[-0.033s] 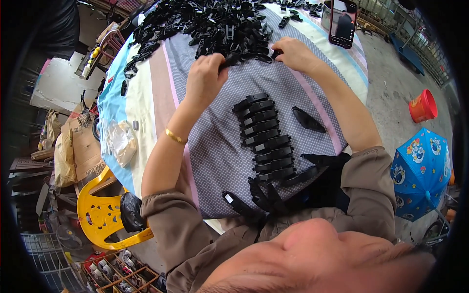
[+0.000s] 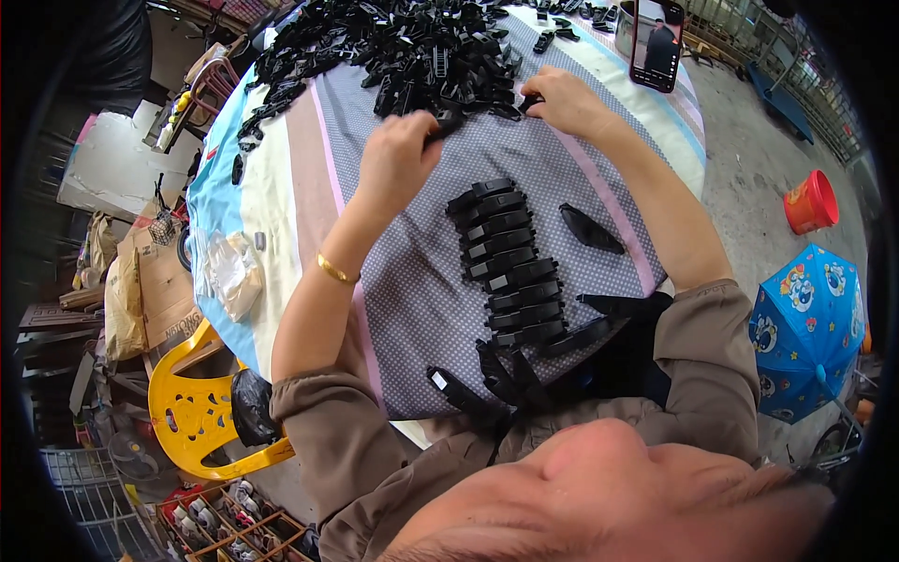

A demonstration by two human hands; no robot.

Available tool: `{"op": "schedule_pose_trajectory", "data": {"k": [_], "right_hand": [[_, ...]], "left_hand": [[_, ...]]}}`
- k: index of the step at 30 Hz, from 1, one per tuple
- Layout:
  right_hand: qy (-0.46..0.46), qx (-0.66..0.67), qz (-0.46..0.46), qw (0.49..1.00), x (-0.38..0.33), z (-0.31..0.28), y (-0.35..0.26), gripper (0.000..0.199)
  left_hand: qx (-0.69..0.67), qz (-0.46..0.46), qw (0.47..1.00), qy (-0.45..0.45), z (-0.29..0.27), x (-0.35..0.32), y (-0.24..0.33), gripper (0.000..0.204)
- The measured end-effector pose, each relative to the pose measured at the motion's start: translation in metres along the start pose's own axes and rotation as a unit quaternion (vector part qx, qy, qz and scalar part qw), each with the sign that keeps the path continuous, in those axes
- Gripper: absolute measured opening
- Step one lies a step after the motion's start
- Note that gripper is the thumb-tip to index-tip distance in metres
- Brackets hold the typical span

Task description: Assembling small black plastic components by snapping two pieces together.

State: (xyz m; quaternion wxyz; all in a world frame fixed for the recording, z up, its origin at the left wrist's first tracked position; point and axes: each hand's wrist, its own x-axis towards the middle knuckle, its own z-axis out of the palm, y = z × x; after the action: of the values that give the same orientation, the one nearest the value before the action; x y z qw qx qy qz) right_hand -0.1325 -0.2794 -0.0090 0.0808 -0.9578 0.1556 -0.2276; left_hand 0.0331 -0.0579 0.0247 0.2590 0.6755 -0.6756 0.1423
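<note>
My left hand (image 2: 397,161) is closed round a black plastic part (image 2: 448,124) at the near edge of a large pile of similar black parts (image 2: 412,51). To its right, the fingers of my right hand (image 2: 567,101) pinch a small black plastic piece (image 2: 532,100), mostly covered by the fingertips. Nearer me, a row of black plastic parts (image 2: 506,258) lies stacked side by side on the cloth. One loose black part (image 2: 591,229) rests to the right of that row, and several more lie at the table's near edge.
A striped, dotted cloth (image 2: 403,347) covers the round table. A phone (image 2: 656,47) leans on a metal pot at the far right. A crumpled plastic bag (image 2: 232,273) lies at the left. Around the table are a yellow chair (image 2: 192,407), a red bucket (image 2: 811,203) and a blue umbrella (image 2: 807,328).
My left hand has shifted slightly toward me with the black part in its fingers. The right hand is nearly still, and the row of parts is unchanged.
</note>
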Motion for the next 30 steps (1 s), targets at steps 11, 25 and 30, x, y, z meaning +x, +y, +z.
{"op": "schedule_pose_trajectory", "data": {"k": [11, 25, 30], "right_hand": [[0.024, 0.252, -0.073, 0.965, -0.006, -0.001, -0.058, 0.024], [-0.046, 0.162, -0.142, 0.976, -0.014, -0.012, -0.068, 0.028], [-0.072, 0.078, -0.135, 0.985, -0.013, -0.015, -0.067, 0.025]], "left_hand": [[-0.12, -0.16, 0.978, -0.059, 0.008, -0.028, 0.006, 0.024], [-0.193, -0.195, 0.959, -0.073, 0.01, -0.028, 0.01, 0.026], [-0.213, -0.195, 0.955, -0.068, 0.013, -0.029, 0.008, 0.026]]}}
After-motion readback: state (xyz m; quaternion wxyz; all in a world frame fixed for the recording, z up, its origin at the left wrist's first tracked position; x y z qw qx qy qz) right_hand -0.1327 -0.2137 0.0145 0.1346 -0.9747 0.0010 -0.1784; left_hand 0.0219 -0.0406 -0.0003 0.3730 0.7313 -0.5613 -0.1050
